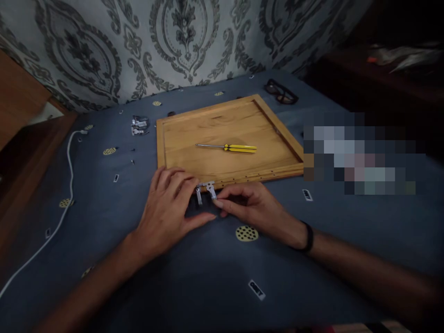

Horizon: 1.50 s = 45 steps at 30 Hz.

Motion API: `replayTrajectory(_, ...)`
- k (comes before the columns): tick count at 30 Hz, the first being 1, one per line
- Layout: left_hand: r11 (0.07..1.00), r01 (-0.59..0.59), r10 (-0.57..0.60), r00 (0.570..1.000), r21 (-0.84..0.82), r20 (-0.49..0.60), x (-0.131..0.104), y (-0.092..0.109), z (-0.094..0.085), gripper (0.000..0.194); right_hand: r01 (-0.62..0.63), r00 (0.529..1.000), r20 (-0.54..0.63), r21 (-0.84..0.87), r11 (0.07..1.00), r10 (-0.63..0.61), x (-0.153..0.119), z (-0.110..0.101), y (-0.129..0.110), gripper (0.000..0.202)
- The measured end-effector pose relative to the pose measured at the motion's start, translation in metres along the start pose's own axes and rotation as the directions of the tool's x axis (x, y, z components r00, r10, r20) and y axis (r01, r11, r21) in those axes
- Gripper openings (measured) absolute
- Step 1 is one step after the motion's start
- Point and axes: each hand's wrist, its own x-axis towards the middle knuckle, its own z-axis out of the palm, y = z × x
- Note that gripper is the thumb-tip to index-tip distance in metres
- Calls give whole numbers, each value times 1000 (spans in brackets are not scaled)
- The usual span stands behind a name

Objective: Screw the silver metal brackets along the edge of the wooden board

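Note:
A framed wooden panel (194, 132) lies flat on the cloth, with small dark holes along its near edge. At that edge sits a metal hinge (211, 188), one of its arms sticking out towards me. My right hand (251, 202) pinches the end of this arm between thumb and fingers. My left hand (169, 203) rests over the panel's near left corner, its fingertips on the wood and its thumb stretched out apart towards the hinge. Whether the left index finger touches the hinge I cannot tell. A screwdriver (239, 148) with a yellow and black handle lies on the panel.
More metal hinges (139, 125) lie left of the panel, with small screws (132, 162) nearby. Glasses (280, 91) rest behind its right corner. A white cable (69, 171) runs down the left side. A blurred-out patch (360, 155) covers the right. A patterned curtain (187, 37) hangs behind.

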Motion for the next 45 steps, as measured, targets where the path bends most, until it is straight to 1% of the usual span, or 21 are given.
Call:
replayTrajectory(3, 1000, 1, -3, 998, 24, 57, 8, 4, 0, 60, 20, 1000, 18, -25, 999, -19, 1, 0, 1, 22)
replayTrajectory(6, 999, 17, -22, 992, 40, 127, 14, 7, 1, 58, 37, 999, 28, -36, 999, -36, 1, -1, 1, 18)
replayTrajectory(8, 999, 34, -39, 987, 41, 153, 16, 9, 2, 55, 43, 999, 34, -41, 998, -42, 0, -1, 1, 18)
replayTrajectory(16, 997, 70, -65, 982, -23, 175, 20, 10, 7, 42, 92, 995, 42, -96, 991, -88, 0, -2, 0, 22)
replayTrajectory(23, 997, 79, -76, 972, -2, 220, 22, 11, 4, 37, 93, 995, 41, -111, 990, -89, 1, -3, 3, 21)
replayTrajectory(26, 997, 81, -75, 969, -14, 234, 23, 11, 2, 35, 95, 995, 42, -159, 983, -90, 0, -3, 2, 21)
replayTrajectory(28, 996, 87, -80, 966, -21, 245, 24, 10, 2, 33, 127, 992, 36, -230, 965, -122, -2, -4, 1, 23)
replayTrajectory(30, 995, 95, -84, 962, -31, 258, 24, 9, 1, 32, 196, 979, 12, -343, 919, -204, -4, -5, 1, 25)
replayTrajectory(32, 993, 108, -93, 959, -45, 266, 24, 10, 1, 32, 291, 942, -7, -481, 827, -335, -6, -7, 1, 23)
replayTrajectory(34, 991, 125, -107, 957, -51, 269, 25, 11, 1, 32, 373, 885, 7, -609, 700, -465, -7, -10, 2, 20)
replayTrajectory(37, 990, 140, -125, 957, -37, 262, 25, 12, 1, 33, 441, 792, 53, -738, 510, -608, -7, -13, 3, 17)
replayTrajectory(39, 990, 136, -124, 958, -28, 260, 25, 12, 2, 33, 467, 743, 80, -773, 430, -664, -5, -13, 3, 13)
replayTrajectory(41, 991, 132, -120, 959, -28, 258, 25, 11, 2, 34, 497, 711, 110, -778, 385, -695, -3, -14, 2, 10)
replayTrajectory(43, 991, 133, -121, 959, -30, 256, 25, 11, 2, 33, 516, 700, 141, -777, 361, -700, -1, -15, 3, 13)
replayTrajectory(45, 990, 138, -125, 959, -31, 253, 25, 10, 2, 32, 529, 708, 176, -774, 347, -684, -1, -17, 5, 18)
